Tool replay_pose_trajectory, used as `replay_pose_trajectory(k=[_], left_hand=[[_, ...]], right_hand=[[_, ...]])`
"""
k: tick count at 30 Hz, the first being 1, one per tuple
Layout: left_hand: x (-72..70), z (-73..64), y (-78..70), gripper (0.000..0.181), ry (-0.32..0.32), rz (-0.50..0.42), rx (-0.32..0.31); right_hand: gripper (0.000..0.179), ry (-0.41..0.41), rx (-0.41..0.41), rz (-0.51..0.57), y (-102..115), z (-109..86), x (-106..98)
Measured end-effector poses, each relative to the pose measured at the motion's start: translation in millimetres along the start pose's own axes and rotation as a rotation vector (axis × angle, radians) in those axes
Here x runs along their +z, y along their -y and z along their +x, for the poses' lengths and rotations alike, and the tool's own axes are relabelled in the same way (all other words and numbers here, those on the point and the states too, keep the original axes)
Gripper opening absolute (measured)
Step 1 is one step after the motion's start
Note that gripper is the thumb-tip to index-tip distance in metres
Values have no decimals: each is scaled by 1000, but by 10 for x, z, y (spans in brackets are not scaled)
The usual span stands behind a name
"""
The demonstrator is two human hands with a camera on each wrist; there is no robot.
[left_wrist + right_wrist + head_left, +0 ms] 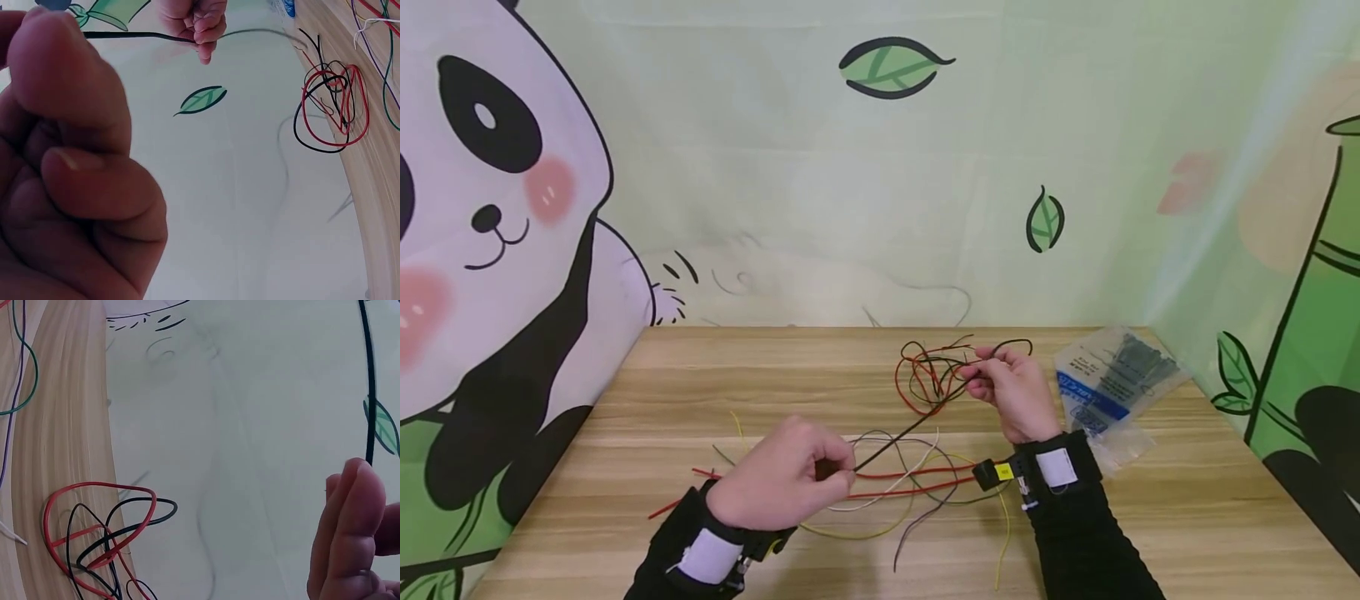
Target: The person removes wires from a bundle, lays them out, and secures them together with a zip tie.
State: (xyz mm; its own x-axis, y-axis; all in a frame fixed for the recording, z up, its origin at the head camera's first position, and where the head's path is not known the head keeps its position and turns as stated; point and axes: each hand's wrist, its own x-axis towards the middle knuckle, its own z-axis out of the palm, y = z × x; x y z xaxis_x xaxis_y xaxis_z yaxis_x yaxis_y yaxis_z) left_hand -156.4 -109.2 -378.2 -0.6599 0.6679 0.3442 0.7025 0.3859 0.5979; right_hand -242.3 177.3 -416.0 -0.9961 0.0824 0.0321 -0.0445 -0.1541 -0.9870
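A black wire (912, 427) runs taut on a slant between my two hands. My left hand (775, 479), nearer the front, pinches one end between thumb and curled fingers. Farther back and to the right, my right hand (1015, 396) pinches the wire with its fingertips. A free length of the wire curves beyond that hand. In the left wrist view the black wire (140, 35) stretches to the other hand. Just left of the right hand lies a loose tangle of red and black wires (901, 385), also seen on the tabletop in the right wrist view.
Loose red, yellow, green, white and purple wires spread over the wooden table (760, 375) below and between the hands. A clear plastic bag (1112, 379) with a blue label lies at the back right. Behind stands a printed panda backdrop (760, 167).
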Motion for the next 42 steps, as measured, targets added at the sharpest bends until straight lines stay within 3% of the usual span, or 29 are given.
replay_pose_trajectory(k=[6, 11, 20, 36, 42], left_hand=[[-1, -4, 8, 27, 50, -27, 6], [-13, -22, 38, 28, 65, -7, -26], [-25, -44, 58, 29, 64, 28, -32], [-92, -106, 56, 32, 37, 68, -49], [-115, -123, 61, 34, 27, 73, -46]], right_hand=[[22, -17, 1, -51, -3, 0, -5], [23, -8, -20, -117, -5, 6, -2], [17, -76, -44, -24, 12, 20, 2], [25, -53, -37, 17, 63, 9, -105], [23, -53, -34, 86, 89, -5, -132]])
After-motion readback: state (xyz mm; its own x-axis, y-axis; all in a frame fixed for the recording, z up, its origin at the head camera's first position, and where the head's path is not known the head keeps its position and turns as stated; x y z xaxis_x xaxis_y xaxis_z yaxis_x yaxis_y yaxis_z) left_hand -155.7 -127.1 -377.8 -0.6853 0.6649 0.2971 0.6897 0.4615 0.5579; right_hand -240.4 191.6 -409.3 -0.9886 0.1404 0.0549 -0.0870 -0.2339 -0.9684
